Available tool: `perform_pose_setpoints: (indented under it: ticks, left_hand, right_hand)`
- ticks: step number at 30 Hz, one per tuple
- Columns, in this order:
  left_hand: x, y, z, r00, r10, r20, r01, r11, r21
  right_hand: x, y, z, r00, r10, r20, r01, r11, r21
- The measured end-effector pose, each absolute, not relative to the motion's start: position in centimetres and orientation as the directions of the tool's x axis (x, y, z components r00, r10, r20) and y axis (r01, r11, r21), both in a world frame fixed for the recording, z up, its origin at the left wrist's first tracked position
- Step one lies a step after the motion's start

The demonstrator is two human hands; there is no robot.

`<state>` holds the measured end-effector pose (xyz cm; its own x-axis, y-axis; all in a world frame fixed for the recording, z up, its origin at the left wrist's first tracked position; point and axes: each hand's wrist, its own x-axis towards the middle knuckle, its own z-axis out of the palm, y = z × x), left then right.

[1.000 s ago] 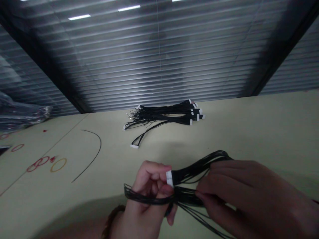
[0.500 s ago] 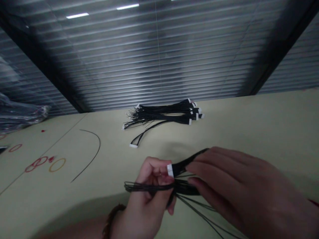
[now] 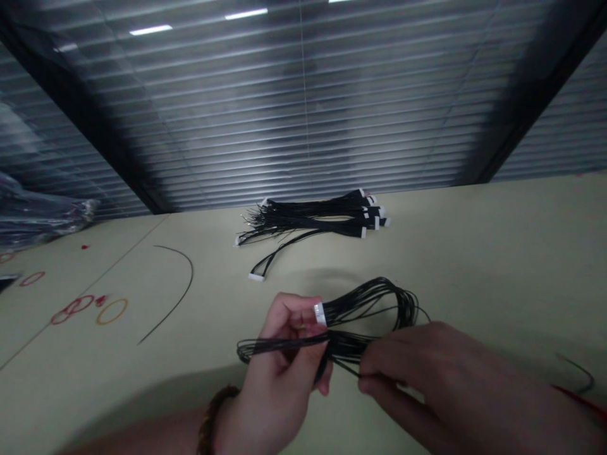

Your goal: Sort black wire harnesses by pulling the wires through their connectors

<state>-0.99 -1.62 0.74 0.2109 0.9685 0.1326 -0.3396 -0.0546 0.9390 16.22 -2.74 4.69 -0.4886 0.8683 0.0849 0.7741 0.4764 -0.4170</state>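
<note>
My left hand [image 3: 289,360] is closed on a bundle of thin black wires, a wire harness [image 3: 351,344]. A white connector [image 3: 320,313] of the harness is pinched at its index finger and thumb. From the connector the wires arch to the right in a loop, and another loop sticks out leftward across the left hand. My right hand [image 3: 441,379] pinches black wire at the bundle's right side, its fingertips closed together. The wire ends under the right hand are hidden.
Beyond my hands lies a pile of black wire harnesses [image 3: 317,218] with white connectors, close to the window blinds [image 3: 303,126]. At left are a loose black wire [image 3: 190,278], red rubber bands [image 3: 73,308], a yellow band [image 3: 112,312] and a clear plastic bag [image 3: 42,215].
My right hand has moved down from over the wires, baring the arched loop, and now pinches strands lower down. The left hand keeps its hold. A dark wire shows at far right.
</note>
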Motion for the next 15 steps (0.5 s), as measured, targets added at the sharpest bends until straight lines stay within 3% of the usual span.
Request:
perform_pose_setpoints:
  ticks: [6, 8, 10, 12, 14, 15]
  left_hand:
    - [-0.9, -1.6, 0.7, 0.216, 0.966, 0.143, -0.340, -0.063, 0.938]
    - [-0.9, -1.6, 0.7, 0.214, 0.966, 0.143, -0.340, -0.064, 0.938]
    - [-0.9, -1.6, 0.7, 0.209, 0.968, 0.139, -0.343, -0.061, 0.938]
    - [-0.9, -1.6, 0.7, 0.203, 0.971, 0.131, -0.344, -0.054, 0.938]
    - [-0.9, -1.5, 0.8, 0.202, 0.971, 0.128, -0.351, -0.051, 0.935]
    - [-0.9, -1.5, 0.8, 0.204, 0.970, 0.131, -0.356, -0.051, 0.933]
  right_hand:
    - [16.6, -2.0, 5.6, -0.466, 0.883, 0.057, 0.758, 0.431, -0.489]
    - [16.7, -1.5, 6.4, -0.470, 0.881, 0.046, 0.707, 0.407, -0.578]
    - [17.4, -0.7, 7.6, -0.527, 0.845, -0.091, 0.573, 0.274, -0.772]
    - [18.9, 0.2, 8.8, -0.638, 0.741, -0.210, 0.330, 0.017, -0.944]
    - [21.1, 1.4, 9.8, -0.672, 0.724, -0.156, 0.087, -0.132, -0.987]
    - [22.4, 1.9, 10.0, -0.663, 0.739, -0.120, 0.087, -0.082, -0.993]
